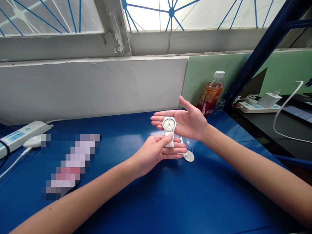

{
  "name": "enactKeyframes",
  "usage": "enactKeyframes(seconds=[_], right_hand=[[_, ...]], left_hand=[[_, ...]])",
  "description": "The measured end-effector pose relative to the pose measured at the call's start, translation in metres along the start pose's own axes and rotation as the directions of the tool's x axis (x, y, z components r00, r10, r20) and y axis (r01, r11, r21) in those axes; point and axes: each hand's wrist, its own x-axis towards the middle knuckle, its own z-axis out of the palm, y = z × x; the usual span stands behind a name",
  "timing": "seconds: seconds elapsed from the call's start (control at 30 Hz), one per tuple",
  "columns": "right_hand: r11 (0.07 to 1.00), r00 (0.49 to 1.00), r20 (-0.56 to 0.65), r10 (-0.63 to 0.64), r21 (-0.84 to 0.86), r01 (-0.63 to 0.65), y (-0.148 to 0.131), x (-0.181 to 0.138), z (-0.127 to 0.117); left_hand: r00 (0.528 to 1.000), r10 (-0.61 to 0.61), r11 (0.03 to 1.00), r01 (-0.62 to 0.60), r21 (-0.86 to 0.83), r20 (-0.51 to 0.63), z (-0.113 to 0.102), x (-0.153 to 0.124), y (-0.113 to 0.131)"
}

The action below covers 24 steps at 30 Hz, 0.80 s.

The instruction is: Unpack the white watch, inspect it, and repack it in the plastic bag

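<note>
A white wristwatch point(169, 123) with a round pale dial faces up between my hands. My left hand point(152, 151) pinches its white strap, thumb on top and fingers stretched out beneath. Palm up and fingers extended, my right hand point(188, 122) lies just behind the watch case, its thumb spread away. Whether the case touches that palm I cannot tell. Below my left fingertips, on the blue table point(156, 201), is a white disc point(189, 156) with some clear plastic around it, partly hidden by the hand.
A drink bottle point(211, 92) with a white cap stands by the wall at the back right. On the left lie a power strip point(21, 135), a white charger point(32, 141) and a blurred-out flat object point(73, 165). Another power strip point(259, 105) with an adapter sits far right.
</note>
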Motion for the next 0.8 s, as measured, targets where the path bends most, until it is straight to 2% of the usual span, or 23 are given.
enactKeyframes(seconds=[0.27,0.37,0.47,0.53,0.6,0.63,0.7,0.73,0.8], right_hand=[[0.987,0.999,-0.049,-0.020,-0.161,0.012,0.002,-0.001,0.001],[0.958,0.989,-0.122,-0.081,-0.282,0.044,0.005,-0.002,0.002],[0.891,0.940,-0.248,-0.233,-0.442,0.104,0.010,-0.009,0.000],[0.831,0.882,-0.328,-0.339,-0.544,0.118,0.015,-0.021,-0.003],[0.780,0.838,-0.364,-0.406,-0.617,0.109,0.023,-0.036,-0.006],[0.787,0.849,-0.353,-0.393,-0.607,0.112,0.027,-0.044,-0.006],[0.803,0.884,-0.310,-0.350,-0.585,0.113,0.036,-0.057,-0.006],[0.795,0.896,-0.273,-0.350,-0.592,0.130,0.040,-0.063,-0.006],[0.735,0.887,-0.237,-0.396,-0.660,0.152,0.047,-0.071,-0.003]], left_hand=[[0.999,0.020,1.000,-0.020,-0.004,0.040,-0.004,0.001,0.003],[0.999,0.033,0.999,-0.033,-0.010,0.010,-0.004,0.002,0.004],[0.990,0.120,0.992,-0.117,0.037,-0.079,-0.003,0.002,0.004],[0.960,0.238,0.960,-0.210,0.185,-0.148,-0.005,0.001,0.005],[0.908,0.385,0.845,-0.275,0.459,-0.164,-0.009,0.000,0.005],[0.877,0.463,0.729,-0.293,0.619,-0.131,-0.012,0.000,0.005],[0.808,0.589,0.405,-0.319,0.857,0.022,-0.018,-0.001,0.003],[0.774,0.623,0.244,-0.329,0.912,0.112,-0.021,-0.001,0.002],[0.733,0.625,-0.006,-0.339,0.941,0.268,-0.024,-0.002,-0.002]])
